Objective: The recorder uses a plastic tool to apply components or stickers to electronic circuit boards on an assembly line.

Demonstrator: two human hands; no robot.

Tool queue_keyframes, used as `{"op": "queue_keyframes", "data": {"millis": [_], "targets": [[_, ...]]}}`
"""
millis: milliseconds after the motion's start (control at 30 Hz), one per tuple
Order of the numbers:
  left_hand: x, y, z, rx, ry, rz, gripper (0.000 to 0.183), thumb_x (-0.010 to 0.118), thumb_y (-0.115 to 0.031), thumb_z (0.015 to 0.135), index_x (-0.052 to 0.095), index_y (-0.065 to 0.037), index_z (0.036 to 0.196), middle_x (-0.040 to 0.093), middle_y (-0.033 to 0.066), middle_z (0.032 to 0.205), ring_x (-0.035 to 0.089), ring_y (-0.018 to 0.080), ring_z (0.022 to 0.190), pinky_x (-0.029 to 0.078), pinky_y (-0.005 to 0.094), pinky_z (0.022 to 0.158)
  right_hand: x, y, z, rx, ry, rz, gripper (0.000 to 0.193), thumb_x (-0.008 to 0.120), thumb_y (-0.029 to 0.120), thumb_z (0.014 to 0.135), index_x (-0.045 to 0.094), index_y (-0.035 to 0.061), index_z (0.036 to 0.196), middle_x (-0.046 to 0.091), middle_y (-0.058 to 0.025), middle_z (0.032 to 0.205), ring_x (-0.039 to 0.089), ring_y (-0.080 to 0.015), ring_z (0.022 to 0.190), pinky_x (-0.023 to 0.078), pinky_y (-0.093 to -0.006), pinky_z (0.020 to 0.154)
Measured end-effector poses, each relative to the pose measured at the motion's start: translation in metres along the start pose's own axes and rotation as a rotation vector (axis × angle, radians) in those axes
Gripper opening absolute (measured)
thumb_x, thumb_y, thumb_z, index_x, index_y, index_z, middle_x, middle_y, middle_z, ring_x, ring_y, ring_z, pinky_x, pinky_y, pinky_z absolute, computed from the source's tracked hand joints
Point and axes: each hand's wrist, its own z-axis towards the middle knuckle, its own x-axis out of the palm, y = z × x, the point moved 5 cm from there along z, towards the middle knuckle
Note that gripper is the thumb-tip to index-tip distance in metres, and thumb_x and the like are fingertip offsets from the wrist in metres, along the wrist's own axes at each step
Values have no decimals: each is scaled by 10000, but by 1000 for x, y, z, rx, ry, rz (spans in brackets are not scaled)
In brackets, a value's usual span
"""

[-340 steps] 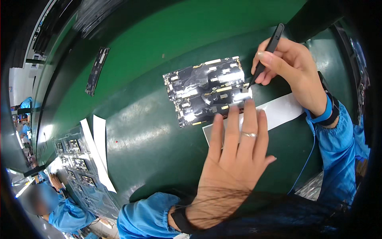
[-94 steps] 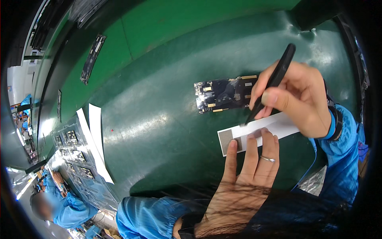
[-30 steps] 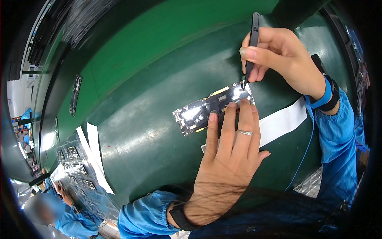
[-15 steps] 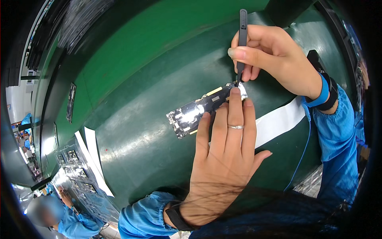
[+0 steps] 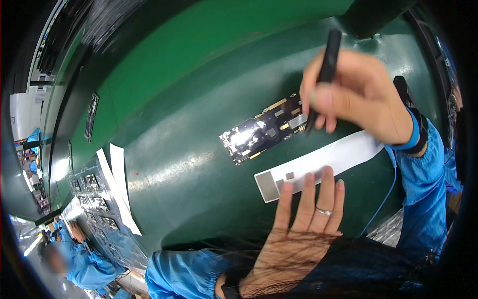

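A black circuit board (image 5: 261, 132) with silvery and gold patches lies on the green table mat, its far right end partly behind my right hand. My right hand (image 5: 361, 97) grips black tweezers (image 5: 329, 62), blurred by motion, with their tip pointing down beside the board's right end. Below the board lies a white backing strip (image 5: 343, 152) carrying a large grey pad (image 5: 269, 186) and a small grey square (image 5: 290, 176). My left hand (image 5: 303, 226) has its fingers stretched out, the fingertips at the strip's near edge. Hair strands cross in front of that hand.
White paper strips (image 5: 118, 184) lie to the left beside a clear tray (image 5: 107, 214) of several boards. Another narrow board (image 5: 91, 117) sits at the far left. A blue cord (image 5: 383, 197) runs down from my right wristband. A person in blue (image 5: 92, 269) sits at the lower left.
My left hand has lifted off the board and moved down to the strip, uncovering its grey pads. My right hand and tweezers have shifted right and slightly down. The board has moved slightly right.
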Motion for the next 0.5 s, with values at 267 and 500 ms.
{"op": "queue_keyframes", "data": {"millis": [267, 500], "targets": [[12, -3, 0, 98, -65, 185, 564, 475, -314, 936, 507, -28, 1421, 442, 164, 1480, 418, 352, 1376, 330, 555, 1180, 18, -17, -6, -22, 202, -57, 136, 734, 64, 885, 703, -33, 976, 730, -118, 873, 700, -152, 725, 533, -249, 633], [15, -4, 0, 90, -98, 167, 528, 482, -290, 928, 552, -47, 1391, 430, 145, 1481, 446, 340, 1332, 354, 569, 1153, 22, -16, -10, -75, 240, -248, 147, 766, 86, 858, 713, -28, 935, 731, -113, 854, 709, -174, 687, 540, -248, 616]]}}
